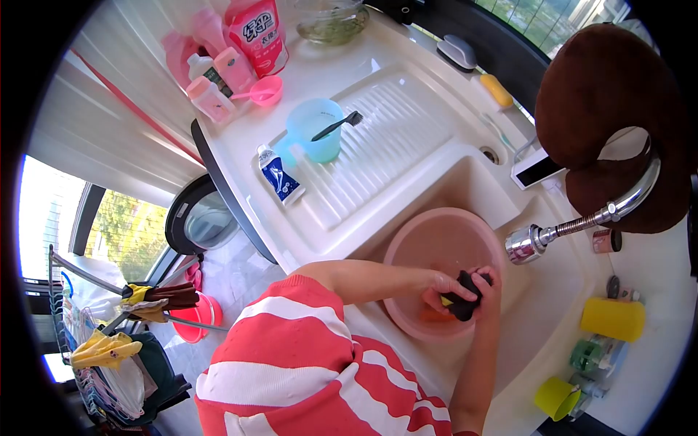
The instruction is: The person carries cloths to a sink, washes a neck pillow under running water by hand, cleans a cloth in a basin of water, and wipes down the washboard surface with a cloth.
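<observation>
Over a pink basin in the sink, my left hand and my right hand both grip a bunched black cloth. The hands nearly meet, with the cloth pressed between them. A small yellow patch shows beside the cloth near my left fingers. Inside the basin is water, and something orange lies low in it, partly hidden by my left hand. The chrome faucet head hangs just past the basin's right rim.
A ribbed washboard lies beyond the sink. On it are a blue cup with a black brush and a toothpaste tube. Pink bottles stand far left; yellow containers sit right. A brown cushion hangs by the faucet.
</observation>
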### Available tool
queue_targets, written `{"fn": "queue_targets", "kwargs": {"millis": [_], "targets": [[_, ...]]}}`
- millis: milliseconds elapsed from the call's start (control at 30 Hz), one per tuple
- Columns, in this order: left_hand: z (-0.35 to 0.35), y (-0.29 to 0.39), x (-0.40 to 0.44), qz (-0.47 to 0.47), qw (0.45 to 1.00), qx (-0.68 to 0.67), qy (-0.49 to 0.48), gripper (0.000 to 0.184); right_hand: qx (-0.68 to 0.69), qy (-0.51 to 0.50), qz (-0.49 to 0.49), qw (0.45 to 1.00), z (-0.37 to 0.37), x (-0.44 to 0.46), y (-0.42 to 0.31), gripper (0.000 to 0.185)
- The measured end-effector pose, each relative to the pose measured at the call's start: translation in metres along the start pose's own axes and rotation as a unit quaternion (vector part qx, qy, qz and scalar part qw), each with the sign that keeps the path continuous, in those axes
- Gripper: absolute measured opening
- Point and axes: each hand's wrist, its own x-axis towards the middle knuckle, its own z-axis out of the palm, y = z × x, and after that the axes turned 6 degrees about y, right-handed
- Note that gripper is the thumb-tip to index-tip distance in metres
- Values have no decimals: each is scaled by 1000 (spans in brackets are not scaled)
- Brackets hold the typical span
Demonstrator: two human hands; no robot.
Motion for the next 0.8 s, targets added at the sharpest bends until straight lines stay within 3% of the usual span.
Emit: {"fn": "queue_targets", "kwargs": {"millis": [67,167,267,467,700,800], "targets": [[5,-7,1,2,999,8,-37,40,-68,44,-20,997,1,1,8,12],[7,-15,3,76,984,157,25,34,-207,101,-61,971,1,3,16,19],[30,-13,-19,105,908,350,205,25,-336,139,-99,926,2,0,26,22],[29,-23,-10,210,774,527,280,20,-458,229,-118,851,32,-11,21,21],[16,-30,-22,307,645,613,338,16,-514,296,-101,799,61,-20,15,24],[39,-16,-64,216,706,593,321,32,-504,264,-108,815,81,-28,-9,28]]}}
